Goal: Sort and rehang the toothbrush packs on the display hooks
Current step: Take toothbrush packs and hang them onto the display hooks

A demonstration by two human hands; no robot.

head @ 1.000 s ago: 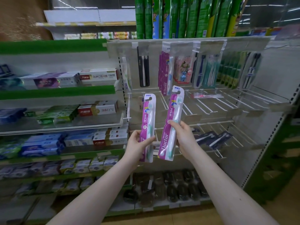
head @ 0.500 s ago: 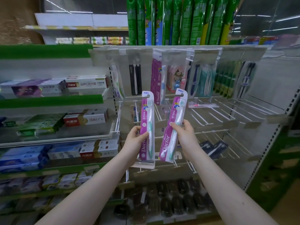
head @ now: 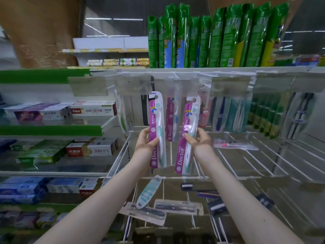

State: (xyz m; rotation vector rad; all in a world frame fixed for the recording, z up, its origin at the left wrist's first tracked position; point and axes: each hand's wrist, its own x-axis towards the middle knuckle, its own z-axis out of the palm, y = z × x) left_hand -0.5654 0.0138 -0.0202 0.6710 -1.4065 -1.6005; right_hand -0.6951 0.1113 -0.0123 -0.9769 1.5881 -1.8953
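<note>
Left pack (head: 157,131): the left hand (head: 146,143) grips it at mid-length, with the thumb across the front and the fingers curled behind. The pack stands upright.
Right pack (head: 189,136): the right hand (head: 200,140) pinches it at mid-length, with the thumb in front and the fingers round the far edge. The top leans slightly outward.
Hanging purple packs (head: 171,118): the same kind hangs between the two grips, a little behind them.
Risk, aiming: the hang holes are far above each grip and the label strips (head: 186,81) hide the hook tips, so a card top may bend or miss.
Risk, dropping: both hands are busy and neither can steady the other. A pack that slips would probably fall among the loose packs (head: 175,206) below the hands.
Change: both packs are raised higher than half a second before, and their tops now come near the strips.
</note>
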